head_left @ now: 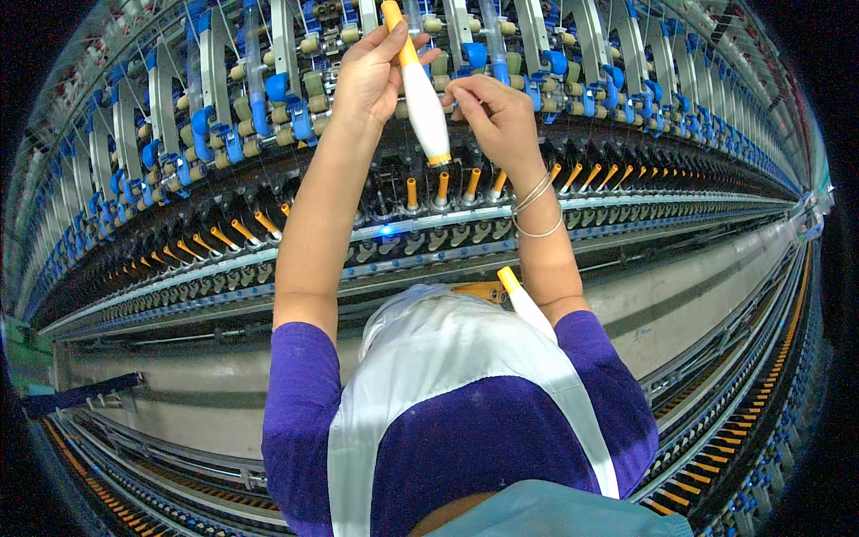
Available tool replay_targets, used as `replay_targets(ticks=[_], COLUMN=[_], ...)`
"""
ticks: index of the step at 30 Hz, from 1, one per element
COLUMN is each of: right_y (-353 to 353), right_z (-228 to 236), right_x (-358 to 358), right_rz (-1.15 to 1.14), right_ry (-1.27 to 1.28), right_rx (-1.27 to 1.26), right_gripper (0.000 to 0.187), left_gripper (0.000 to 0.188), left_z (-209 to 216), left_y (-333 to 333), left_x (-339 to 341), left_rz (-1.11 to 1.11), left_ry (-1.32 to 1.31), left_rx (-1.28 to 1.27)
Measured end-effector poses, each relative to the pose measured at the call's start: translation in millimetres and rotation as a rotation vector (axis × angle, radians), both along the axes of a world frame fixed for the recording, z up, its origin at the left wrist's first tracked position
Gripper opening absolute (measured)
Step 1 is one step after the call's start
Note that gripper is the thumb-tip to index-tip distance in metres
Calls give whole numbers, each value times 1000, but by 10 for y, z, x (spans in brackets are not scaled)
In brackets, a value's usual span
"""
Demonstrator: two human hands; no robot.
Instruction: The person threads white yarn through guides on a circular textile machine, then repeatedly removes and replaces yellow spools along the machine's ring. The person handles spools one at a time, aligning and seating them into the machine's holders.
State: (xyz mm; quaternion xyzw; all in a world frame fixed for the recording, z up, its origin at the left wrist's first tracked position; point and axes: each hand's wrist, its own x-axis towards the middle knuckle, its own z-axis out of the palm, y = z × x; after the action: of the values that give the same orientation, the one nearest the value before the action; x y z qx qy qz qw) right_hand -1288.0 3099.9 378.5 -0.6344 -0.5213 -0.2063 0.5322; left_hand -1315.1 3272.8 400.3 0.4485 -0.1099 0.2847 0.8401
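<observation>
My left hand [369, 79] is closed round the orange top of a yarn bobbin [426, 115]. White yarn is wound on its lower part, and it hangs tilted above the spindle row of a spinning frame. Just right of it is my right hand [497, 115], fingers curled and thumb pressed in a pinch. Whether a yarn end lies in that pinch is too small to tell. Below the bobbin stand several orange tubes [443, 189] on their spindles. A second bobbin [530, 307] with an orange top leans out at my white apron [438, 345], beside my right arm.
Blue and grey drafting arms [282, 45] run along the frame above my hands. A blue light [386, 230] glows on the metal rail [474, 215] below the tubes. Grey floor [206, 394] stretches along the aisle. Behind me another machine [707, 456] carries a row of orange tubes.
</observation>
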Motion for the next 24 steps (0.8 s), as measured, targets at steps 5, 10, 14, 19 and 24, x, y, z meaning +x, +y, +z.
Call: replay_targets(ticks=[5,10,14,19,24], right_y=[15,8,12,120,74], right_z=[-23,1,-78,-327,-493], right_x=[-48,-59,-81,-220,-402], right_rz=[40,8,-74,415,713], right_ry=[17,21,90,801,999], right_rx=[-75,-74,-169,-291,-222], right_gripper=[15,15,19,22,30], left_gripper=[37,38,39,33,29], left_z=[24,-38,-20,-12,92], left_y=[-88,-137,-161,-383,-294], left_x=[-51,-27,-50,-242,-540], left_rz=[27,45,51,92,-88], left_ry=[-25,-39,-139,-135,-27], left_rx=[14,20,-6,-57,-183])
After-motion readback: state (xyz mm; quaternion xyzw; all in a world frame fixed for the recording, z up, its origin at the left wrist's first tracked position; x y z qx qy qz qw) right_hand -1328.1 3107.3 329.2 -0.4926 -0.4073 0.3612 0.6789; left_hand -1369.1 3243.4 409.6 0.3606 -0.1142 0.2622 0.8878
